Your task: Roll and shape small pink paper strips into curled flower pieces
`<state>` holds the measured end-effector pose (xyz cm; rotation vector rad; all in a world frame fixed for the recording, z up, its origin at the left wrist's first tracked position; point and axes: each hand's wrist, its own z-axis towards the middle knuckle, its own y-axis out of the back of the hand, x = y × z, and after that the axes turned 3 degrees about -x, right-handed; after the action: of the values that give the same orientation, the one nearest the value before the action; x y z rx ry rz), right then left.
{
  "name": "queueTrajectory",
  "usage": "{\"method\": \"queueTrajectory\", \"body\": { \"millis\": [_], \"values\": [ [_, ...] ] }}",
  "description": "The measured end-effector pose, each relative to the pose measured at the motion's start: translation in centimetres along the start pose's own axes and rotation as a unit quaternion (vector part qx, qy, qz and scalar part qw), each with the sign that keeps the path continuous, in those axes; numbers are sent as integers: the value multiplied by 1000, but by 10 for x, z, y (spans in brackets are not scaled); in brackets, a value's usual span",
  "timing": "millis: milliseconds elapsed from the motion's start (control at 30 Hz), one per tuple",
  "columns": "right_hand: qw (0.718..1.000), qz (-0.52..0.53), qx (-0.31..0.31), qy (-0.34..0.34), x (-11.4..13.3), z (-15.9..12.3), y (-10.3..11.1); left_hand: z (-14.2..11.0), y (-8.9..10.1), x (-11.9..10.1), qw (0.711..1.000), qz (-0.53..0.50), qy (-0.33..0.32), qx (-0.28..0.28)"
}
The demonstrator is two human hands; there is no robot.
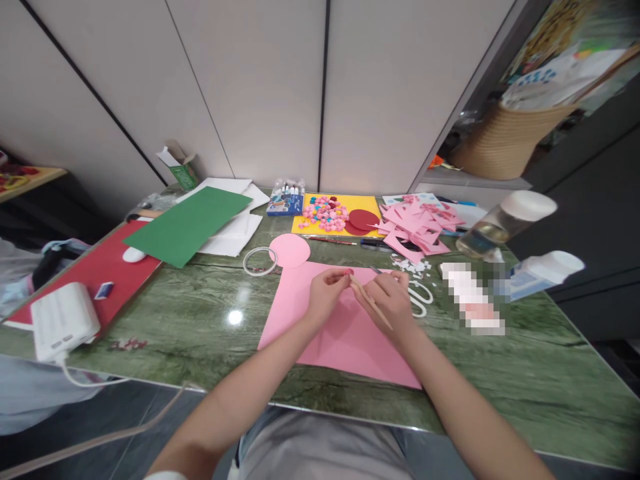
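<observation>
My left hand (326,290) is closed, with thumb and fingertips pinching a small red piece (350,272), perhaps rolled paper. Close beside it, my right hand (391,298) is closed around a thin tan stick (371,305) that slants toward the red piece. A small dark tip also shows by the right fingers; its kind is unclear. Both hands are above a large pink paper sheet (345,347) on the table. A pink paper circle (290,251) lies at the sheet's far left corner, next to a white ring-shaped roll (260,262). White-handled scissors (425,300) lie partly behind my right hand.
Yellow paper (370,203) bears many small coloured rolls (325,213) and red circles (363,220). Pink scraps (417,223) lie right of it. Green paper (190,227), red paper (113,270) and a white power bank (65,320) are left. Two bottles (493,230) (543,273) stand right.
</observation>
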<state>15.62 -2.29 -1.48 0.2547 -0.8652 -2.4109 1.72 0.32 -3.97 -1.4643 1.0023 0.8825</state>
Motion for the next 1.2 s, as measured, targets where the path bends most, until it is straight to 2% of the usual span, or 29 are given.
{"method": "queueTrajectory", "body": {
  "millis": [133,300,500,800,1200],
  "values": [
    [1000,20,2,-4,0,0,-1,1,1,0,1000,9,0,-2],
    [996,73,4,-53,0,1,-4,4,2,-1,1000,9,1,-11],
    [995,100,12,6,3,4,2,6,3,-3,1000,-1,-5,-22],
    [992,125,-27,-19,0,-1,-4,4,4,-2,1000,-21,-3,-18],
    [994,103,-19,-13,0,1,-2,1,2,-2,1000,-18,-1,-10]
  ]
}}
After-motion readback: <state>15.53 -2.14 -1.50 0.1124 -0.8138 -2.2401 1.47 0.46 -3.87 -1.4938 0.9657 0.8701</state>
